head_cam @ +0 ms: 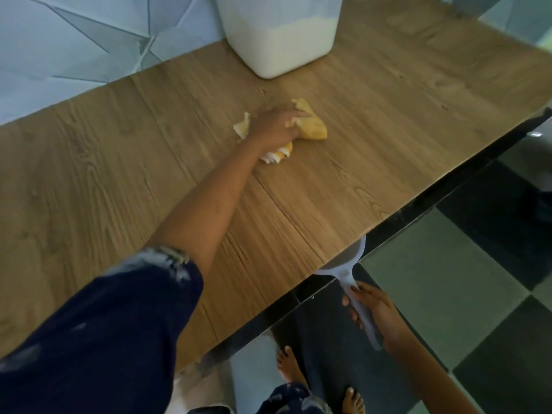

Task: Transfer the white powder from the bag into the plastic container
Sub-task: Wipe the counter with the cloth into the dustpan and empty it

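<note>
A translucent plastic container (280, 34) holding white powder stands at the far edge of the wooden table (119, 174). My left hand (277, 127) presses on a crumpled yellow and white cloth or bag (313, 127) in the middle of the table, fingers closed over it. My right hand (370, 309) grips the handle of a pale plastic scoop (349, 273). The scoop's bowl sits against the table's near edge, just below the tabletop level. The bowl's contents are hidden.
A pale patterned wall (74, 40) lies behind the table at the left. To the right, beyond the dark table edge, is a black and grey checkered floor (448, 279). Bare feet (292, 369) stand below.
</note>
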Motion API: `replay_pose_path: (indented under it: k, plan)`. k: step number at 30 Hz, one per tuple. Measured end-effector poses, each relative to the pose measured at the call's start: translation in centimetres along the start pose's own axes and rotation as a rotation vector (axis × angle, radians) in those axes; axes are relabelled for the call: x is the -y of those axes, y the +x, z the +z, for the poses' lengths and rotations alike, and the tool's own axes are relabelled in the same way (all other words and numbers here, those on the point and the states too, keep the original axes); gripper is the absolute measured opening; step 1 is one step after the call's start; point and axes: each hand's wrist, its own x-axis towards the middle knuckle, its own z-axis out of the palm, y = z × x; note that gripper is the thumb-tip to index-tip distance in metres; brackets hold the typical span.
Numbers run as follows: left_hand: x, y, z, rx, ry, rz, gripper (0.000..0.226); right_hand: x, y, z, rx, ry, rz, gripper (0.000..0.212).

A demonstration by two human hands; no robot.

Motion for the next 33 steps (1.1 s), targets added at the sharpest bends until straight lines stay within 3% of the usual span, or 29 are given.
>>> replay_pose_path:
  k: [3, 5, 7, 8, 11, 14, 15, 16, 18, 29, 33]
  plan:
    - [-1.8, -2.3, 1.6, 0.157, -0.115, 0.112, 0.045, 0.9, -0.3, -0.2, 0.042, 0.016, 0.025, 0.034]
    - [-1.1, -3.7, 2.0, 0.138, -0.289, 0.163, 0.050, 1.0, -0.3, -0.5, 0.039, -0.005, -0.002, 0.038]
    - [1.5, -3.3, 0.5, 0.002, -0.380, 0.067, 0.046, 1.3, -0.5, -0.9, 0.059, -0.006, -0.009, 0.060]
    - [3.1, -2.9, -0.6, -0.098, -0.390, 0.006, 0.040, 1.5, -0.7, -0.9, 0.072, -0.007, -0.002, 0.060]
    - [9.6, -3.1, -3.9, -0.363, -0.253, -0.266, 0.034, 1.8, -0.6, -1.8, 0.074, -0.048, 0.031, 0.025]
    - [14.9, -4.2, -4.3, -0.438, -0.016, -0.535, 0.047, 1.6, 0.0, -3.5, 0.150, -0.113, 0.066, 0.055]
    - [15.8, -4.2, -3.7, -0.449, 0.028, -0.558, 0.046, 1.7, -0.1, -4.1, 0.160, -0.126, 0.064, 0.054]
    - [15.7, -4.0, -2.9, -0.459, 0.053, -0.567, 0.046, 2.1, -0.4, -4.4, 0.172, -0.135, 0.061, 0.040]
    - [13.1, -3.6, -1.3, -0.430, 0.084, -0.533, 0.043, 2.5, -0.9, -5.0, 0.195, -0.127, 0.061, 0.013]
    - [-5.7, -7.4, 10.8, -0.162, 0.361, -0.153, 0.051, 2.7, -1.2, -8.3, 0.131, -0.152, 0.074, 0.014]
    - [-8.4, -11.3, 13.6, -0.145, 0.266, -0.014, 0.049, 3.5, -2.4, -8.6, 0.098, -0.220, 0.139, 0.018]
